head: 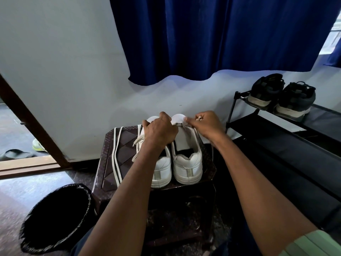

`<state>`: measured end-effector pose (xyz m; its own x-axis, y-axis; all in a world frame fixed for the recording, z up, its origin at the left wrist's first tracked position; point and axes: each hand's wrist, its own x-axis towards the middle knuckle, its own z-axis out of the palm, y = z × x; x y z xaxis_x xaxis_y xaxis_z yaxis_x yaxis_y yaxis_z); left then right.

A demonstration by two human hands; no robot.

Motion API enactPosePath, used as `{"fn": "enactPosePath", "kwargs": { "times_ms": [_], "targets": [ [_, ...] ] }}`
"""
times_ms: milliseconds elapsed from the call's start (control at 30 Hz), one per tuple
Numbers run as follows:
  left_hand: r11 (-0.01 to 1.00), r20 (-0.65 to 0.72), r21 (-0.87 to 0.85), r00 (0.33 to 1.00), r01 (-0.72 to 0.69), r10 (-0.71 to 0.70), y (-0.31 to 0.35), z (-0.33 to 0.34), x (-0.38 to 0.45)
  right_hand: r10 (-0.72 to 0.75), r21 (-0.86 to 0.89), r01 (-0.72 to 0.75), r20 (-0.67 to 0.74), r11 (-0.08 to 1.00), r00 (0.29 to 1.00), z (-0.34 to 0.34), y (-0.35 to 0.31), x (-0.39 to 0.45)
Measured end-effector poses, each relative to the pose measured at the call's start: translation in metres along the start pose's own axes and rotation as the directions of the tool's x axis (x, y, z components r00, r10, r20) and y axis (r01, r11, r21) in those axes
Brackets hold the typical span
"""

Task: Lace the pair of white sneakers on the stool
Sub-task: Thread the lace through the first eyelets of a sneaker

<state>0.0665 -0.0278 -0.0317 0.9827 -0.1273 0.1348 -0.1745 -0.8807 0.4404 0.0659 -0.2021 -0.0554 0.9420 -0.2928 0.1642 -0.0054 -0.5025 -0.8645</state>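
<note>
Both hands work at the toe end of the right white leather sneaker (pixel 187 159), its long axis running away from the person. The right hand (pixel 206 124) pinches something small by its eyelets; the left hand (pixel 159 131) curls over the left white sneaker (pixel 162 169). A loose white lace (pixel 117 154) lies left of both.

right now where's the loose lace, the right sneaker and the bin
loose lace (pixel 116 156), head view, mid-length on the stool top
right sneaker (pixel 188 168), head view, its heel
bin (pixel 55 218), head view, black liner at its mouth

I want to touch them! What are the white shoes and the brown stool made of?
The white sneakers look like smooth leather or a fake leather; fine cracks show at the heels. The stool looks like hard moulded plastic, dark brown and glossy, with a raised diamond pattern that catches light.
</note>
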Motion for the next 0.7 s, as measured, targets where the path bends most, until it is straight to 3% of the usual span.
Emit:
{"fn": "enactPosePath", "kwargs": {
  "times_ms": [33, 67, 100, 133, 167, 267, 333, 433, 533, 633, 700],
  "targets": [
    [1.0, -0.001, 0.002, 1.0, -0.002, 0.002, 0.0, 0.0, 0.0, 0.069, 0.34, -0.055, -0.029, 0.939, 0.997, -0.001, -0.006, 0.0],
    [1.0, 0.0, 0.002, 1.0, -0.003, 0.003, -0.001, 0.0, 0.0, 0.147, 0.628, -0.109, -0.008, 0.77, 0.989, -0.004, -0.014, 0.0],
    [1.0, 0.001, 0.001, 1.0, -0.003, 0.003, -0.001, 0.0, 0.0, 0.167, 0.795, -0.13, 0.036, 0.593, 0.985, -0.008, -0.02, 0.0],
    [1.0, -0.001, 0.001, 1.0, -0.003, 0.003, -0.001, 0.0, 0.0, 0.156, 0.845, -0.123, 0.048, 0.52, 0.987, -0.01, -0.021, 0.002],
    [1.0, -0.003, 0.004, 1.0, -0.004, 0.004, -0.001, 0.0, 0.0, 0.137, 0.83, -0.109, 0.039, 0.547, 0.99, -0.013, -0.021, 0.002],
    [1.0, 0.0, 0.007, 1.0, -0.005, 0.005, 0.0, 0.0, -0.001, 0.088, 0.459, -0.052, -0.056, 0.887, 0.995, -0.012, -0.011, -0.001],
    [1.0, 0.005, 0.011, 1.0, -0.006, 0.006, 0.0, 0.0, -0.001, 0.08, 0.326, -0.045, -0.095, 0.944, 0.992, -0.007, -0.011, -0.005],
    [0.992, -0.062, -0.003, 0.99, -0.126, 0.126, 0.0, -0.001, 0.001, 0.114, 0.585, -0.11, 0.03, 0.803, 0.993, -0.015, -0.027, -0.01],
    [0.925, -0.083, -0.078, 0.927, -0.372, 0.366, 0.014, -0.004, -0.001, -0.001, 0.843, -0.189, 0.22, 0.503, 0.976, -0.027, -0.048, -0.013],
    [0.897, 0.009, -0.196, 0.914, -0.396, 0.406, 0.033, -0.003, -0.007, -0.145, 0.95, -0.188, 0.229, 0.25, 0.963, -0.034, -0.058, -0.014],
    [0.895, 0.028, -0.171, 0.906, -0.412, 0.423, 0.037, 0.002, -0.009, -0.149, 0.974, -0.16, 0.184, 0.16, 0.972, -0.035, -0.056, -0.012]
  ]
}}
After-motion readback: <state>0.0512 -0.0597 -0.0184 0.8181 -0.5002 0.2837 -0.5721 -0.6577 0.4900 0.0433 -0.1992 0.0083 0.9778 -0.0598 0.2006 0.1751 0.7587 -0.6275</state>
